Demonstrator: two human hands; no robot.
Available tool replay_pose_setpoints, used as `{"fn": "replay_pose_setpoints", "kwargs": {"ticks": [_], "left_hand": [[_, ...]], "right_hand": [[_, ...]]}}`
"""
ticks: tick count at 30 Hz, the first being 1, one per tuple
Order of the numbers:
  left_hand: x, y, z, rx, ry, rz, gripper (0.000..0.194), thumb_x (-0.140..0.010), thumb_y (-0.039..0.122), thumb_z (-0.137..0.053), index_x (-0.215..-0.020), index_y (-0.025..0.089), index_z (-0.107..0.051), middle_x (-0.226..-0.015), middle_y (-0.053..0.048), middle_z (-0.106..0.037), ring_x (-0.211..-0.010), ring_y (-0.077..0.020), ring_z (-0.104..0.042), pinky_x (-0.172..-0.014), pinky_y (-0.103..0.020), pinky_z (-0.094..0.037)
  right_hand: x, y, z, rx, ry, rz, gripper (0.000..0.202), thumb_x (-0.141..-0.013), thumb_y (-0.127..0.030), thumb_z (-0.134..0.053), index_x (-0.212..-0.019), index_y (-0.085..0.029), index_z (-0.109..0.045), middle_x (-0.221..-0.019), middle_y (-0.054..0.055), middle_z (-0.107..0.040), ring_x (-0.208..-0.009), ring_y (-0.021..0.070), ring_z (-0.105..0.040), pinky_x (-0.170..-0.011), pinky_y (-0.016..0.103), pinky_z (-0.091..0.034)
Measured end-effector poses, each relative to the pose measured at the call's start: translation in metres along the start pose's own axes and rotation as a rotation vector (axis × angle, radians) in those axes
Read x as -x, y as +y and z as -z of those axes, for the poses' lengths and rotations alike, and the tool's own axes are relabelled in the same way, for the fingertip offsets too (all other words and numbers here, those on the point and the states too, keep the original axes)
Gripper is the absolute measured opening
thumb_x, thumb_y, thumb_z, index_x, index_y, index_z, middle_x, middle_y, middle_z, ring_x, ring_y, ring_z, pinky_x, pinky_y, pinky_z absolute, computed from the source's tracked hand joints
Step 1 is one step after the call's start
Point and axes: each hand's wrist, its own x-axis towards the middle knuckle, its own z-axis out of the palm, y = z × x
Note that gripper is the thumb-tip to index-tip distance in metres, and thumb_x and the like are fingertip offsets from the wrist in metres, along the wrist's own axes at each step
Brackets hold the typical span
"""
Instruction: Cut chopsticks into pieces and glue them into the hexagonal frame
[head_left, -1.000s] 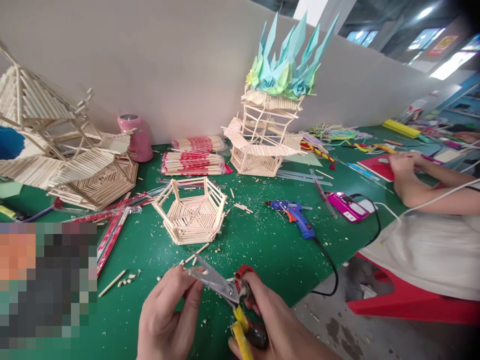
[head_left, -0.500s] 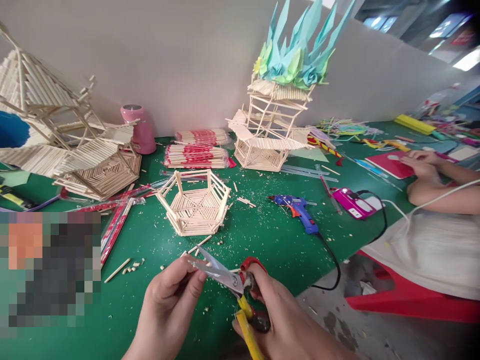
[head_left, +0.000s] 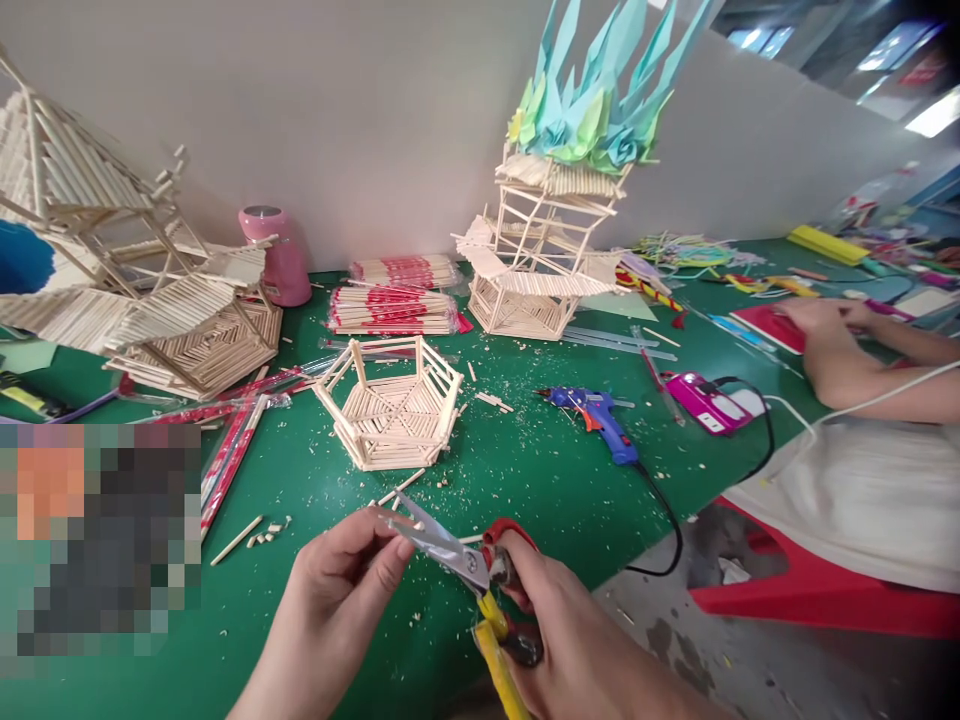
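Observation:
My right hand grips a pair of scissors by its red, black and yellow handles, with the blades partly apart. Between the fingertips of my left hand is a short wooden stick, whose pale end shows at the blades; most of it is hidden by the fingers. Just beyond both hands, a six-sided stick frame with a slatted floor, short posts and rails stands on the green table. A loose stick lies in front of it.
A blue glue gun lies to the right, its black cord trailing over the table edge. Stick pavilions stand at the back, with packed sticks between them. A co-worker's arm rests at the right.
Both hands and the scissors stay almost in place, the left hand shifting very slightly. At the right, the co-worker's hands have moved a little left over the red item.

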Motion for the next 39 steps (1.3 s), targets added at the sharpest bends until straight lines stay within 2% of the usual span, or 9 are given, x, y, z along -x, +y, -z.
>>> {"fn": "replay_pose_setpoints", "kwargs": {"ticks": [4,7,11,16,21,27,30,35,39], "left_hand": [[0.004,-0.006,-0.003,-0.148,0.135,-0.166,0.009,-0.077,0.017,-0.06,-0.072,0.02,-0.067,-0.062,0.002,-0.063,-0.055,-0.0102,-0.056,-0.05,-0.016,-0.045],[0.001,-0.004,0.001,-0.073,0.05,-0.13,0.01,-0.078,0.018,-0.061,-0.072,0.021,-0.068,-0.06,0.002,-0.065,-0.055,-0.0102,-0.057,-0.05,-0.015,-0.046],[-0.004,0.002,0.007,0.103,-0.091,-0.021,0.011,-0.08,0.024,-0.061,-0.076,0.024,-0.071,-0.066,0.001,-0.07,-0.058,-0.011,-0.061,-0.053,-0.016,-0.049],[-0.003,0.003,0.006,0.058,-0.078,-0.05,0.012,-0.081,0.023,-0.06,-0.079,0.024,-0.071,-0.064,0.001,-0.067,-0.058,-0.0115,-0.06,-0.052,-0.016,-0.048],[-0.002,-0.001,0.004,-0.033,-0.052,-0.046,0.016,-0.081,0.022,-0.059,-0.066,0.019,-0.065,-0.058,0.001,-0.059,-0.057,-0.0121,-0.057,-0.047,-0.017,-0.044],[-0.001,-0.001,0.005,-0.172,-0.062,-0.142,0.014,-0.082,0.02,-0.056,-0.074,0.019,-0.067,-0.056,0.001,-0.061,-0.052,-0.0121,-0.055,-0.046,-0.018,-0.045],[0.001,0.0,0.005,-0.243,-0.076,-0.19,0.014,-0.082,0.017,-0.054,-0.078,0.019,-0.068,-0.059,0.002,-0.061,-0.052,-0.0118,-0.056,-0.048,-0.018,-0.046],[0.002,-0.001,0.005,-0.279,-0.047,-0.204,0.016,-0.083,0.019,-0.054,-0.069,0.019,-0.062,-0.056,0.003,-0.056,-0.052,-0.0116,-0.054,-0.045,-0.018,-0.043],[0.001,-0.002,0.005,-0.333,-0.039,-0.209,0.018,-0.083,0.021,-0.053,-0.068,0.018,-0.061,-0.053,0.003,-0.052,-0.051,-0.0113,-0.053,-0.045,-0.017,-0.042]], "right_hand": [[0.001,0.005,-0.006,0.025,0.052,-0.018,0.031,-0.067,-0.018,-0.058,-0.094,-0.02,-0.043,-0.081,0.003,-0.06,-0.072,0.0171,-0.059,-0.063,0.026,-0.047],[0.001,0.006,-0.004,0.012,0.039,-0.033,0.041,-0.065,-0.023,-0.063,-0.101,-0.02,-0.043,-0.086,0.004,-0.06,-0.077,0.0195,-0.059,-0.067,0.03,-0.047],[0.002,0.004,0.002,0.021,0.017,-0.028,0.043,-0.064,-0.027,-0.067,-0.099,-0.02,-0.042,-0.085,0.004,-0.06,-0.074,0.0193,-0.058,-0.061,0.029,-0.045],[0.003,0.001,0.003,0.041,0.03,0.029,0.031,-0.066,-0.019,-0.058,-0.094,-0.02,-0.042,-0.077,0.002,-0.059,-0.067,0.0172,-0.057,-0.056,0.026,-0.042],[0.003,0.001,-0.001,-0.025,-0.009,0.027,0.028,-0.065,-0.014,-0.054,-0.088,-0.021,-0.042,-0.073,0.0,-0.057,-0.06,0.0127,-0.054,-0.052,0.021,-0.042],[0.005,0.006,-0.007,0.019,0.046,-0.054,0.04,-0.065,-0.026,-0.065,-0.097,-0.02,-0.043,-0.085,0.006,-0.061,-0.076,0.0199,-0.06,-0.062,0.027,-0.047],[0.004,0.005,-0.005,0.047,0.03,-0.043,0.038,-0.064,-0.025,-0.063,-0.096,-0.019,-0.043,-0.085,0.007,-0.061,-0.079,0.022,-0.061,-0.063,0.028,-0.047],[0.0,-0.005,0.001,-0.056,-0.063,-0.018,0.028,-0.064,-0.015,-0.054,-0.086,-0.021,-0.038,-0.069,-0.002,-0.054,-0.057,0.0122,-0.051,-0.048,0.021,-0.036],[-0.001,-0.006,-0.001,-0.158,-0.073,-0.011,0.029,-0.064,-0.011,-0.055,-0.083,-0.022,-0.036,-0.066,-0.006,-0.047,-0.055,0.0087,-0.044,-0.047,0.019,-0.033]]}}
